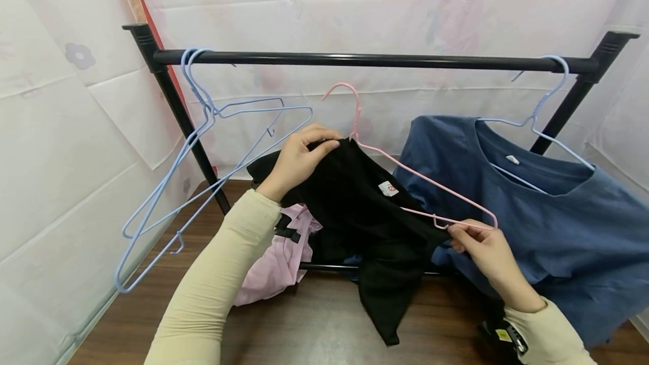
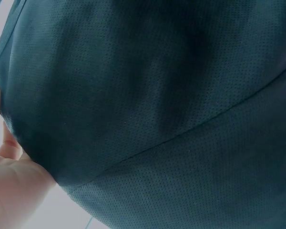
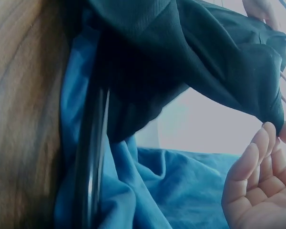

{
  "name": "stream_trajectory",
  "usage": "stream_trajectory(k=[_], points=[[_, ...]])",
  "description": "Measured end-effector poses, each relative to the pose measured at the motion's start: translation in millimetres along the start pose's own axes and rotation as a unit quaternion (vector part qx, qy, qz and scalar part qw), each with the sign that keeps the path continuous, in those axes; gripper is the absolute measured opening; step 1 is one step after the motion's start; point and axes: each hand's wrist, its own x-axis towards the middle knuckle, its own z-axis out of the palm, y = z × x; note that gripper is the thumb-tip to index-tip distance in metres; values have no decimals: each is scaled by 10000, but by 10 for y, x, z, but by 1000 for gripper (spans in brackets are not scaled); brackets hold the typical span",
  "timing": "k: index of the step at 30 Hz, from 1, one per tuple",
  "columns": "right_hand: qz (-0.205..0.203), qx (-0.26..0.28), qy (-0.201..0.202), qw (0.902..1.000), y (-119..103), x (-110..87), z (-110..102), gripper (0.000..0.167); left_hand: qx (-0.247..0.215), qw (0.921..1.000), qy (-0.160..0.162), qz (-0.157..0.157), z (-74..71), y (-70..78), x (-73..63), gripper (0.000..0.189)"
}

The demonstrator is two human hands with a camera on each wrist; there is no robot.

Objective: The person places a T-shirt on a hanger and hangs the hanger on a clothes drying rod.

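Note:
A black shirt (image 1: 375,224) with a white neck label (image 1: 389,188) hangs between the two hands. My left hand (image 1: 299,156) pinches its cloth near the neckline, thumb in front, close beside the hook's base of a pink hanger (image 1: 431,181). One end of that hanger is hidden under the black cloth; its other end sticks out of the neck opening. At that bare end, my right hand (image 1: 479,246) pinches the shirt's edge between thumb and fingertips, as the right wrist view also shows on the dark cloth (image 3: 219,62). The pink hook stands free below the rail.
Blue hangers (image 1: 167,185) hang at the left of a black rail (image 1: 355,59). A blue T-shirt (image 1: 507,201) on a blue hanger (image 1: 537,111) hangs at the right. Pink cloth (image 1: 279,269) lies low behind my left arm, near a lower black bar (image 1: 324,267) over the wooden surface (image 1: 284,331).

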Motion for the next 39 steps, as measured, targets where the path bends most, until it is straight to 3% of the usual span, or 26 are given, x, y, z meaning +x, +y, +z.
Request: stream_trajectory(k=[16, 26, 33, 39], points=[[-145, -149, 330, 9992, -39, 1, -172, 11, 42, 9999, 156, 42, 3, -76, -24, 15], [26, 237, 532, 9983, -91, 43, -304, 15, 78, 9998, 208, 25, -22, -118, -34, 16], [-98, -54, 743, 9972, -149, 64, -381, 15, 168, 9995, 257, 78, -21, -156, -48, 16], [-155, 515, 884, 9946, -183, 97, -400, 15, 126, 9992, 337, 192, -7, -165, -56, 14]])
